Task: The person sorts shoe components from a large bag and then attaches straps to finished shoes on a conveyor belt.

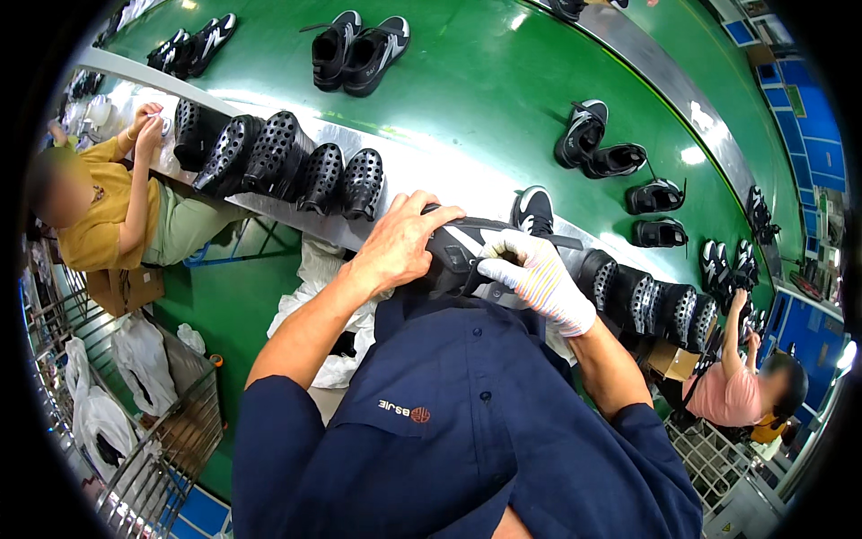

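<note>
Close to my body I hold a black sneaker [454,253] with a white stripe on its side. My bare left hand [401,238] is closed over one end of it, the thumb and fingers wrapped around the upper. A white glove with coloured stripes covers my right hand [537,274]. Its fingers are bent and pinched on the shoe's near edge; what lies right under the fingertips is partly hidden. Just beyond my right hand, another black and white sneaker [533,212] stands on the metal ledge [409,166].
Black perforated shoe lasts [278,157] line the ledge on the left, with several more [642,299] on the right. Pairs of sneakers [361,54] sit on the green conveyor belt [467,99] ahead. Co-workers sit at both sides. A wire cart [193,431] with white bags stands behind left.
</note>
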Available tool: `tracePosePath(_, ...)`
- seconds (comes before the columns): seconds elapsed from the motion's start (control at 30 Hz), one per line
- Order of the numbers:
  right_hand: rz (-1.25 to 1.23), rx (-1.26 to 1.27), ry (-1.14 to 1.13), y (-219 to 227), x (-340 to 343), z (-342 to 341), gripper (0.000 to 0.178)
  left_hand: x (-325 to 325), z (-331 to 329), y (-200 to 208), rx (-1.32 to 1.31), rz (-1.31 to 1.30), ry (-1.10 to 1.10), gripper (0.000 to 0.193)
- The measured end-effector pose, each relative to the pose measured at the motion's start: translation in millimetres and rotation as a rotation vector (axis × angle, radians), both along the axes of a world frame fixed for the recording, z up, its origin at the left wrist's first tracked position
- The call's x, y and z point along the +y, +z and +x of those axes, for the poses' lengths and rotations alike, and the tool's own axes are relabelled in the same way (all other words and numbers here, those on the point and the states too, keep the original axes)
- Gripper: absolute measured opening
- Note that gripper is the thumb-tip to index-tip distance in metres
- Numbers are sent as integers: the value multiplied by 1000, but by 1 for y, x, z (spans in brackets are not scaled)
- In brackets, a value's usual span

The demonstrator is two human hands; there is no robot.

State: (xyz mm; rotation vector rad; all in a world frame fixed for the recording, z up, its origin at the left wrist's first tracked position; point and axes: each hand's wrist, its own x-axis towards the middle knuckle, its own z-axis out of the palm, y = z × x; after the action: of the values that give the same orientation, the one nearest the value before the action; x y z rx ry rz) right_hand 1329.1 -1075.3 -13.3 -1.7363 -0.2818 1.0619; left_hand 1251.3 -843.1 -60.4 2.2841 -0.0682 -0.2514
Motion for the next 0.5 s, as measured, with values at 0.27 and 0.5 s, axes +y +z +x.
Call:
tracePosePath(0.27,-44,-184,168,-13,13,6,15,8,9,-2,-49,27,-133,81)
tracePosePath(0.5,-62,-297,247,-17,21,7,19,9,13,-1,-16,8,-186,90)
